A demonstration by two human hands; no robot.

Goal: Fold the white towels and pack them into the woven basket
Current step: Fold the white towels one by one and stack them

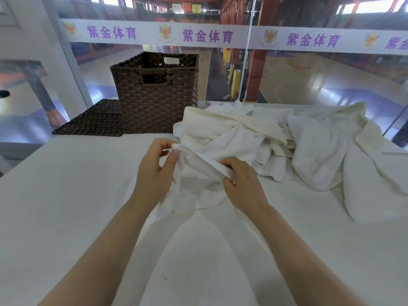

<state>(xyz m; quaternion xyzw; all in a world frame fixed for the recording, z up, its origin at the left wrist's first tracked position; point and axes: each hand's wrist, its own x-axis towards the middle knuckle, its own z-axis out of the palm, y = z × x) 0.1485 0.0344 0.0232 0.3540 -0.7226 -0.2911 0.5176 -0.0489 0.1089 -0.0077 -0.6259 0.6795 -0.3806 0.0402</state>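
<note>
White cloth is covering the counter (66, 195), which is running from the camera toward a glass wall overlooking a sports hall. Nearest the viewer, a person is gathering one white towel (198, 173) out of the heap: the left hand (154, 171) is pinching a corner between thumb and forefinger, the other fingers loosely curled, while the right hand (240, 182) is gripping a bunched edge just beside it. Both are holding the cloth slightly off the counter, its lower part trailing on the surface.

The step in hand appears to be finding the towel's edges before the first fold; nothing is looking folded yet. The next move likely calls for drawing the two hands apart along one hem and shaking the towel flat.

Open room is lying mostly on the near side of the towel and to its left, where bare counter is stretching to the edge. To its right and behind it, the pile of unfolded towels (320, 146) is crowding the surface up to the far edge. Beyond the towel, to its left, the woven basket (154, 100) is standing upright and open, with a flat woven lid (92, 122) resting against its left side.
</note>
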